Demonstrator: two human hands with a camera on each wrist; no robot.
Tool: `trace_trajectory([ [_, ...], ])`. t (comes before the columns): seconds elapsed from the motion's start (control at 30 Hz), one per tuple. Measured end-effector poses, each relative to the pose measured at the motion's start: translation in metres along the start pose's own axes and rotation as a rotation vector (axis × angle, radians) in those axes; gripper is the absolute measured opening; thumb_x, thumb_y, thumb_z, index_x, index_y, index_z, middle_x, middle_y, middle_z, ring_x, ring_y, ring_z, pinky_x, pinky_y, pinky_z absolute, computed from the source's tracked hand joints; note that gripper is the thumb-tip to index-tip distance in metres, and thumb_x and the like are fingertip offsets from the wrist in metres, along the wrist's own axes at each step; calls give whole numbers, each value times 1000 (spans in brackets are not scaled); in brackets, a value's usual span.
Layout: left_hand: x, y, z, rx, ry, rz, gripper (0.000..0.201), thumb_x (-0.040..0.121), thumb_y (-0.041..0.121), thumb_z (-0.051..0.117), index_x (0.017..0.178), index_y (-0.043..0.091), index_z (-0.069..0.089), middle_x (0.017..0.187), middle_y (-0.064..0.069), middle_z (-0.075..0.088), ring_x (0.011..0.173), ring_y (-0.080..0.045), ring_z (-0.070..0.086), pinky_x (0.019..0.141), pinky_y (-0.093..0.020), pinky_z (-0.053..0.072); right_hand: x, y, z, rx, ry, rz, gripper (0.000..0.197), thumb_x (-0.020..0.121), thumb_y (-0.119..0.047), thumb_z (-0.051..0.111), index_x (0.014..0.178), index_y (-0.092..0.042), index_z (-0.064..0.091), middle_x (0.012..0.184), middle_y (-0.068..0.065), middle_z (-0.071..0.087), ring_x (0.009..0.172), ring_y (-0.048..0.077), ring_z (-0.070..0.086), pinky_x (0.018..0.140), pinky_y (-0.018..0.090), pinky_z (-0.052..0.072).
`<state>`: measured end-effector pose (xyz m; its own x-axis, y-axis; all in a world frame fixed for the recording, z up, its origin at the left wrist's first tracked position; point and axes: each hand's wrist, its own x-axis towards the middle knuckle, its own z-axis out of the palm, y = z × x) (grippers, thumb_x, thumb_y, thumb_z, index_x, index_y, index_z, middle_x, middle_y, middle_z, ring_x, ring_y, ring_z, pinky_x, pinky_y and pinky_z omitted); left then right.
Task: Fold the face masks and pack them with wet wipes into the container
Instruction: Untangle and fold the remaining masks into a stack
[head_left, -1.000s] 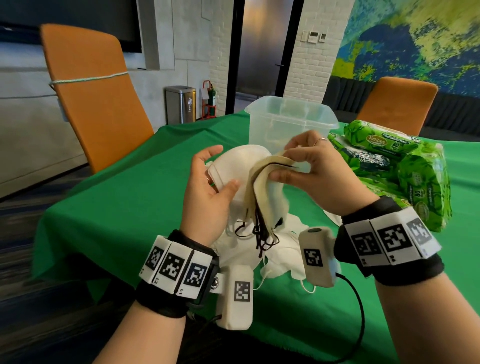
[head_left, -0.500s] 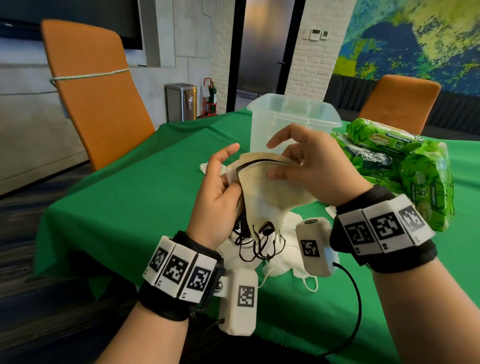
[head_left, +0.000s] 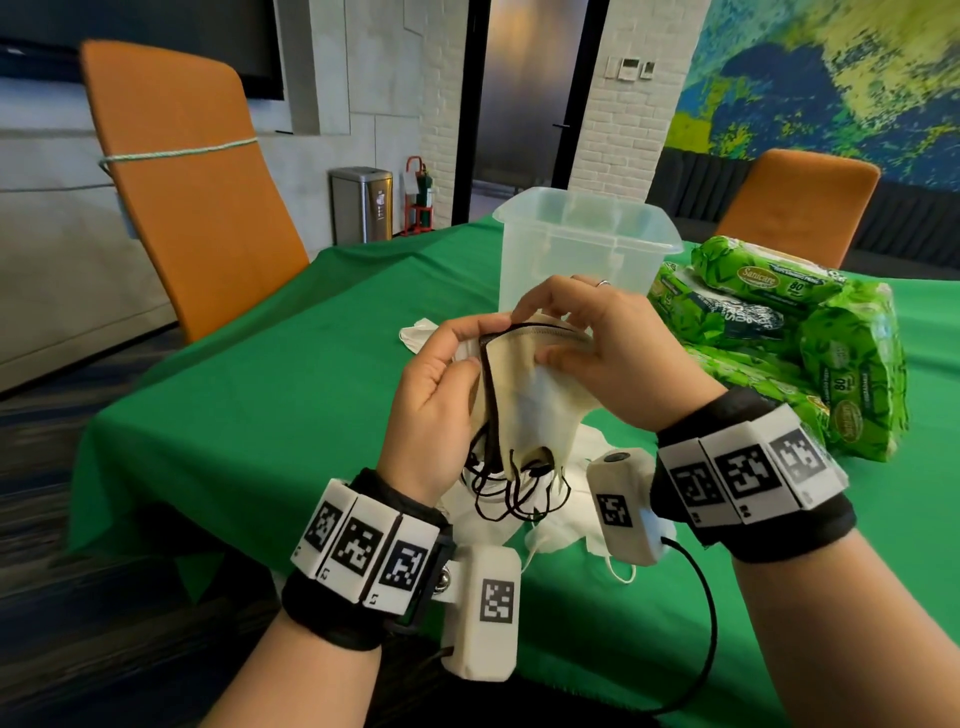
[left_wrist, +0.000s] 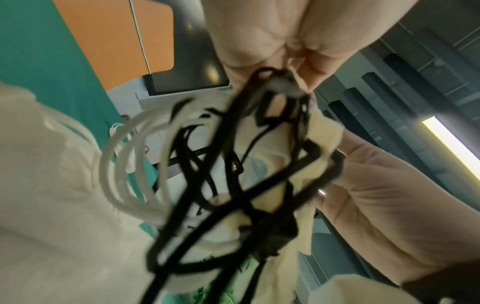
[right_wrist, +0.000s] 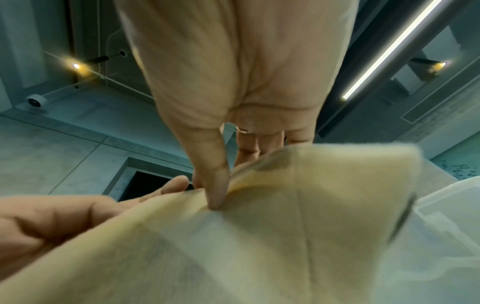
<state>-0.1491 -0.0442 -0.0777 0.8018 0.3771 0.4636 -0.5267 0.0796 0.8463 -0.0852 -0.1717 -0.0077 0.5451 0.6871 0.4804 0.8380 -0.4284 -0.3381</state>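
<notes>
Both hands hold a cream face mask (head_left: 524, 384) with black edging in the air above the table's near edge. My left hand (head_left: 441, 395) grips its left side, thumb on the front. My right hand (head_left: 587, 343) pinches its top edge, thumb (right_wrist: 217, 185) pressed on the cloth (right_wrist: 259, 236). Black ear loops (head_left: 511, 486) dangle below, blurred and close in the left wrist view as black ear loops (left_wrist: 233, 174) beside white loops (left_wrist: 130, 168). White masks (head_left: 566, 519) lie heaped under the hands. The clear plastic container (head_left: 587, 249) stands behind. Green wet wipe packs (head_left: 810, 343) are stacked to its right.
A green cloth covers the table (head_left: 291, 395). One more white mask (head_left: 418, 332) lies left of the container. Orange chairs stand at the far left (head_left: 182, 176) and behind the wipes (head_left: 800, 202). A steel bin (head_left: 361, 205) stands by the back wall.
The cream mask has been turned and drawn across in front of both hands. My right hand has shifted to pinch its top edge, and my left thumb has closed on its left side.
</notes>
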Motion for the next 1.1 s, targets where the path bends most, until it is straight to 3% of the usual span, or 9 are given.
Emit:
trace_trajectory([
  [0.07, -1, 1, 1, -23, 31, -12, 27, 86, 9, 40, 100, 13, 63, 97, -8, 71, 95, -21, 65, 89, -31, 50, 1, 1, 1, -34, -3, 33, 34, 76, -5, 68, 108, -19, 62, 96, 4, 50, 84, 14, 45, 79, 24, 35],
  [0.23, 0, 0, 1, 7, 51, -20, 25, 84, 7, 56, 103, 21, 61, 102, -3, 69, 96, -15, 64, 95, -38, 50, -1, 6, 5, -104, 49, 69, 29, 77, -22, 70, 106, -24, 67, 102, 1, 39, 105, 30, 45, 90, 48, 39],
  [0.43, -1, -6, 0, 49, 54, -33, 32, 79, 11, 56, 101, 32, 67, 105, -15, 68, 88, -28, 56, 89, -59, 44, -4, 8, 6, 6, 168, -1, 11, 69, -21, 77, 79, -17, 72, 86, -3, 49, 83, 23, 50, 74, 30, 35],
  [0.5, -1, -8, 1, 61, 51, -37, 33, 79, 16, 55, 102, 36, 67, 101, -19, 67, 84, -28, 50, 83, -55, 43, -4, 7, 4, 16, 141, 10, 8, 72, -16, 76, 78, -14, 70, 75, -9, 50, 79, 19, 49, 70, 25, 33],
  [0.6, -2, -4, 4, 46, 46, -27, 26, 82, 19, 50, 100, 28, 66, 104, -5, 69, 97, -24, 61, 94, -44, 46, -4, 6, 2, 71, 104, 71, 5, 77, -14, 72, 79, -15, 68, 67, -20, 51, 69, 12, 49, 63, 11, 34],
  [0.73, -5, 0, 9, 2, 50, 2, 29, 87, 30, 44, 104, 17, 64, 104, -1, 69, 104, -16, 62, 96, -31, 46, -2, 8, 1, 133, 70, 139, 13, 79, -15, 71, 75, -23, 61, 65, -15, 56, 62, 0, 49, 60, 7, 36],
  [0.8, -6, 1, 10, 0, 24, -12, 26, 85, 32, 55, 105, 17, 63, 103, -5, 69, 100, -17, 63, 95, -35, 48, -1, 8, 2, 122, 54, 156, 14, 79, -15, 70, 75, -23, 59, 66, -10, 57, 61, -1, 48, 61, 10, 37],
  [0.97, -6, -4, 7, 113, 5, -6, 40, 81, -9, 62, 107, 21, 58, 97, 1, 67, 87, -7, 63, 88, -37, 53, 0, 8, 2, 113, 46, 169, 17, 80, -11, 67, 79, -23, 56, 69, -4, 58, 65, 11, 49, 65, 26, 39],
  [1.1, -7, -5, 6, 130, 21, 7, 51, 79, -1, 66, 112, 37, 54, 107, -5, 68, 98, -15, 64, 95, -41, 49, -4, 7, 1, 58, -35, 165, 26, 84, -18, 63, 109, -24, 56, 75, -9, 53, 78, 15, 50, 78, 30, 41],
])
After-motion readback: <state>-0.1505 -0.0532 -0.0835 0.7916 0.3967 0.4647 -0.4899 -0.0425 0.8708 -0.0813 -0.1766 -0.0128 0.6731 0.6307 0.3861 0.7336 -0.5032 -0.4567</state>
